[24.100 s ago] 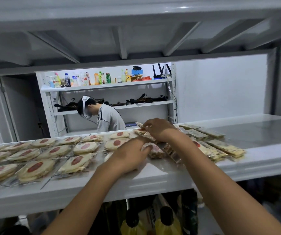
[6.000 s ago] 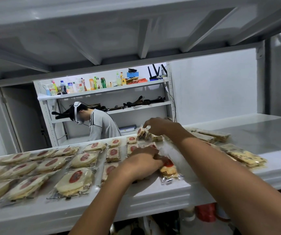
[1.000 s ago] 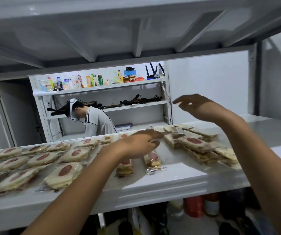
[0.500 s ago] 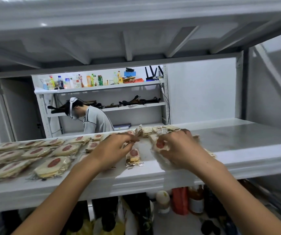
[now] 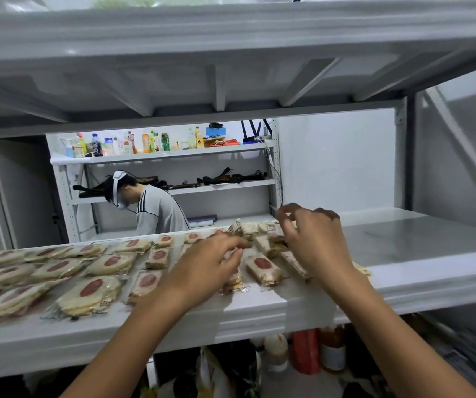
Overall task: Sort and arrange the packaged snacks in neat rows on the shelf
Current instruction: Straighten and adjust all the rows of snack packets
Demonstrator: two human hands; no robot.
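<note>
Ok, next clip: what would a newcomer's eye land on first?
The left hand and right hand reach over a jumbled pile of small packets at mid-shelf. Left of them, round red-labelled packets lie in rows on the white shelf. Behind, a person in a grey top bends forward.

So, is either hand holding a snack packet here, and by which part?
Right hand hovers empty over the unsorted pile, fingers loosely curled. Left hand's fingers cover a small packet; a grip cannot be told.
</note>
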